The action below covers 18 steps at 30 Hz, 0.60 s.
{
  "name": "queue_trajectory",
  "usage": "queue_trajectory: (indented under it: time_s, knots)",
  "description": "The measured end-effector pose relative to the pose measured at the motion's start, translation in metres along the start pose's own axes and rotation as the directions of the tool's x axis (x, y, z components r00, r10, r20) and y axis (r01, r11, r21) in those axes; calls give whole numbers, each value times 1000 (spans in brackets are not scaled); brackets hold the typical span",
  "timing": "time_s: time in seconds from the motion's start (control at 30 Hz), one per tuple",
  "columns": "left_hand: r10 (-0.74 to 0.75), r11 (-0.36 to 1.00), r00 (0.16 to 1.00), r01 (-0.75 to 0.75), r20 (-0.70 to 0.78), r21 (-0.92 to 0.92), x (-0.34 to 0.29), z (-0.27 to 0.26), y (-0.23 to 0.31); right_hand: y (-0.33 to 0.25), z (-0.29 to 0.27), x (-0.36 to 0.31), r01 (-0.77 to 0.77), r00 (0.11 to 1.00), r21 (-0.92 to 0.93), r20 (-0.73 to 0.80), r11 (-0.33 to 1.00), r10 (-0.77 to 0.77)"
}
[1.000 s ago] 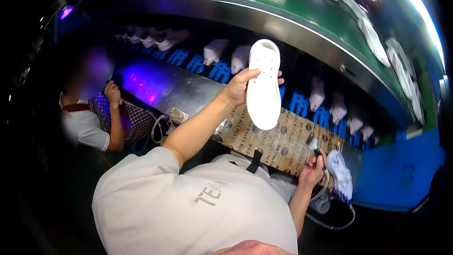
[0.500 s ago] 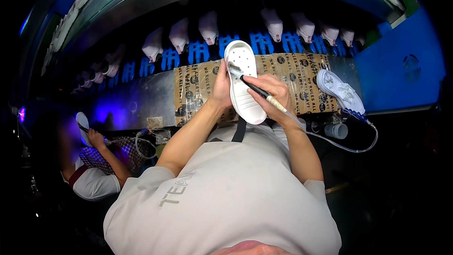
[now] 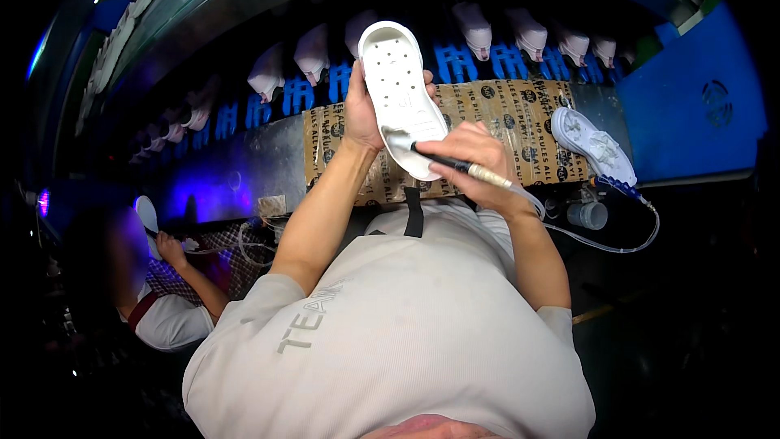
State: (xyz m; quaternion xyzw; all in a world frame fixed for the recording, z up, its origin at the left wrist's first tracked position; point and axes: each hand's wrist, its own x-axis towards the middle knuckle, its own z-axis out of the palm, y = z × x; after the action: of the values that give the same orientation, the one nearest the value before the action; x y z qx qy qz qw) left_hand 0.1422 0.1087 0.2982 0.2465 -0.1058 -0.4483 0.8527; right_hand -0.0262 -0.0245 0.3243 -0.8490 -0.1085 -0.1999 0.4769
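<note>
My left hand [image 3: 362,118] is closed round a white shoe sole [image 3: 393,71], palm on its left edge and fingertips showing past its right edge. The sole stands tilted above the bench, its hollow side with small holes toward me. Between the fingers of my right hand [image 3: 481,161] is a black-handled brush [image 3: 441,158], joined at its back end to a clear tube [image 3: 532,200]. The brush's tip rests inside the sole's near end, by the left rim; its bristles are hard to make out.
Printed brown tape covers the cardboard [image 3: 504,134] on the bench. A second white sole [image 3: 581,135] lies right of it, near a blue hose fitting [image 3: 615,185] and a clear cup [image 3: 592,215]. Pale shoe uppers [image 3: 530,32] hang over blue holders behind. A person [image 3: 175,317] works at left.
The sole has moved up and away from me, tilting leftward at its far end. My left hand went with it. The brush tip shifted from the sole's far part to its near end.
</note>
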Motion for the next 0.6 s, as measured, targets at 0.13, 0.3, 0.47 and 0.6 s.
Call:
queue_trajectory:
  time_s: [0.13, 0.3, 0.47, 0.6]
  knots:
    - [4, 998, 994, -10, 111, 56, 8, 8, 22, -6, -2, -5, -105, 993, 246, -28, 964, 116]
    - [-5, 938, 963, -89, 270, 334, 21, 14, 52, -6, -10, 2, 17, 968, 79, 250, 997, -36]
    - [-114, 757, 978, -28, 175, 653, 35, 36, 62, -12, -11, 4, -82, 995, 21, 52, 996, 81]
    - [-260, 300, 965, 50, 31, 953, 41, 65, 70, -11, -20, 8, 45, 968, 63, 243, 997, -59]
